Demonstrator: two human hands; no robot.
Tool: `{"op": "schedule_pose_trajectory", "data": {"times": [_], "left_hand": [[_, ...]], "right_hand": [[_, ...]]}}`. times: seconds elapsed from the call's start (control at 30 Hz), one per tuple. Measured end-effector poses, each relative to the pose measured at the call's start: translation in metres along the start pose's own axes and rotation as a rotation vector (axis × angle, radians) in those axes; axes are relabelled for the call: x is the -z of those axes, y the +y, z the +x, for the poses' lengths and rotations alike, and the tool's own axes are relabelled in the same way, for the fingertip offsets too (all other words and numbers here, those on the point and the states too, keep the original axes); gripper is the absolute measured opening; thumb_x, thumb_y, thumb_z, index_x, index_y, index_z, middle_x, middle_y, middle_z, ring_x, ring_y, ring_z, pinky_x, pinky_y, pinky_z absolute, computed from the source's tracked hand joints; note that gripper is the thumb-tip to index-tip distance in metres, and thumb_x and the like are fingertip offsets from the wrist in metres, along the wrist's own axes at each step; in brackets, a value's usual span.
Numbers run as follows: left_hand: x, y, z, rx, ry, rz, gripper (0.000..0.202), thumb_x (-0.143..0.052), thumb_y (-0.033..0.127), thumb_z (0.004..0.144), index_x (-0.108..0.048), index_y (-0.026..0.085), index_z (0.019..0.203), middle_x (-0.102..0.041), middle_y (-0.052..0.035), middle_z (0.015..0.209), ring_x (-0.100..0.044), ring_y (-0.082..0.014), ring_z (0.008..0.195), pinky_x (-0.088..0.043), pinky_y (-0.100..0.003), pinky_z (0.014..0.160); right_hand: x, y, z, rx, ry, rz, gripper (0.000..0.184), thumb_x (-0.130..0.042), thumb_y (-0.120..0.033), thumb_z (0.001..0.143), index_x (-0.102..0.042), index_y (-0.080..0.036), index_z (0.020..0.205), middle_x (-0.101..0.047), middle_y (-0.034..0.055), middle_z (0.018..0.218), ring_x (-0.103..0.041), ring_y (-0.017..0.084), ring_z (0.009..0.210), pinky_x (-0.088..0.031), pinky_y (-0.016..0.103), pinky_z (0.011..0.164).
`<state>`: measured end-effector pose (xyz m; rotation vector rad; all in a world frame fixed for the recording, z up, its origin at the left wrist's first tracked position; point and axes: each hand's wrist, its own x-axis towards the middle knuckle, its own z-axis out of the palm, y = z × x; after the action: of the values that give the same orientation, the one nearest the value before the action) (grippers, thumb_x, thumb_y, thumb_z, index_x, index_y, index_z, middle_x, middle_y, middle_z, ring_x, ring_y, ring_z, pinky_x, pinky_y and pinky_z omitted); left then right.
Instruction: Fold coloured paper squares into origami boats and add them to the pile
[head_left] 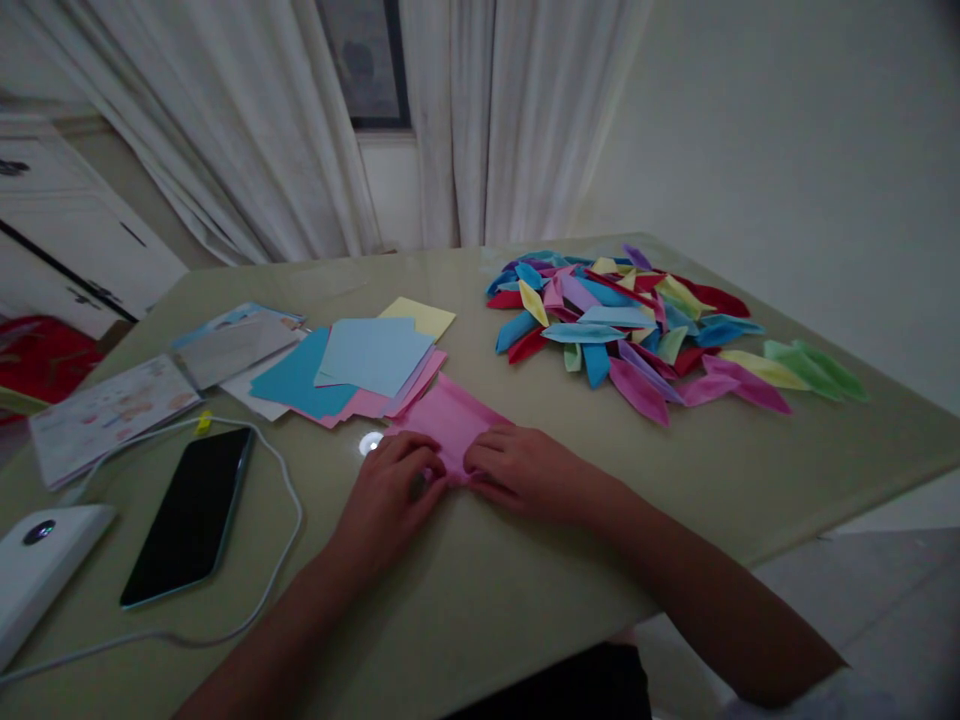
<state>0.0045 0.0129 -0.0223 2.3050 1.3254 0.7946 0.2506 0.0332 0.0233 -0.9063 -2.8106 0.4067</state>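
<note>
A pink sheet of paper [454, 418] lies on the table in front of me, its near edge between my two hands. My left hand [394, 480] pinches the near left edge, thumb against fingers. At the near right edge my right hand [525, 468] has its fingers curled onto the paper in the same way. Just beyond, to the left, a loose stack of coloured paper squares [371, 352] in blue, teal, pink and yellow partly touches the pink sheet. Farther right lies a heap of folded paper pieces [600, 330] in many colours.
On the left are a black phone [191, 515], a white power bank [45, 560], a looping white cable [289, 545] and printed packets [112, 415]. The table's right edge [847, 512] slants past my right arm. Curtains [525, 120] hang behind the table.
</note>
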Motion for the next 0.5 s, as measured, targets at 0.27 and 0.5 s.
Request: {"op": "schedule_pose_trajectory", "data": {"times": [0.27, 0.5], "left_hand": [[-0.0027, 0.0010, 0.0007, 0.038, 0.015, 0.014, 0.007, -0.074, 0.024, 0.096, -0.070, 0.022, 0.091, -0.071, -0.0083, 0.117, -0.064, -0.0301, 0.111, -0.051, -0.050, 0.097], [-0.0023, 0.0016, 0.0001, 0.029, 0.009, 0.007, 0.004, -0.072, 0.025, 0.098, -0.070, 0.023, 0.095, -0.069, -0.0080, 0.119, -0.063, -0.0293, 0.113, -0.051, -0.049, 0.098]], "right_hand": [[-0.0012, -0.0029, -0.0012, 0.085, -0.003, 0.021, 0.018, -0.063, -0.017, 0.105, -0.079, -0.016, 0.113, -0.081, 0.0123, 0.115, -0.071, 0.025, 0.108, -0.053, 0.038, 0.096], [0.0025, -0.0003, -0.0045, 0.123, 0.010, 0.057, 0.018, -0.064, -0.018, 0.105, -0.082, -0.014, 0.109, -0.081, 0.0117, 0.112, -0.072, 0.022, 0.103, -0.053, 0.036, 0.093]]}}
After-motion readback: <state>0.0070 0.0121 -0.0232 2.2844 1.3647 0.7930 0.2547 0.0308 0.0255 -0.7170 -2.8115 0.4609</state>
